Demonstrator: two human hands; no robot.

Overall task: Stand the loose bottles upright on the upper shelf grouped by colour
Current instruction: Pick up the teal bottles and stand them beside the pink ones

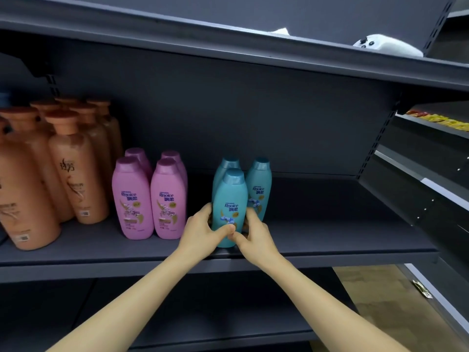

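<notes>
Between my fingers point(206, 209): front teal bottle point(229, 196), upright on the shelf point(330, 237). Left hand point(203, 229) and right hand point(255, 236) both curl round its lower half, thumbs touching in front. Two more teal bottles point(260, 184) just behind my fingertips, pink bottles point(133, 199) further left.

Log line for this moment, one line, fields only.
left hand + right hand: grip front teal bottle | bottle: upright on shelf, before two other teal bottles | left of them: pink bottles, orange bottles

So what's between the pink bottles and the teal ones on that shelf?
In the head view, only bare shelf separates the pink bottles from the teal bottles, apart from the left hand gripping the front teal bottle.
</notes>
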